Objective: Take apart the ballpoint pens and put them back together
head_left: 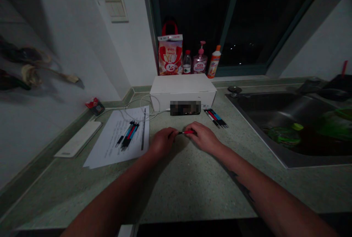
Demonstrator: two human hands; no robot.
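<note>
Over the middle of the counter, my left hand point(163, 141) and my right hand point(203, 138) meet at a thin red and black pen point(188, 132). The fingertips of my right hand pinch its red barrel. My left fingers are closed at its dark end, which they partly hide. To the left, a bunch of black, blue and red pens point(128, 135) lies on printed paper sheets point(110, 152). Several more slim pens or pen parts point(216, 118) lie side by side to the right, beyond my right hand.
A white box point(183, 83) stands behind my hands, with a dark, blurred-out device point(185, 108) before it. A white cable point(125, 110) loops across the paper. A white flat slab point(78, 139) lies at left, a metal sink point(277, 150) at right. Bottles point(200, 62) line the windowsill.
</note>
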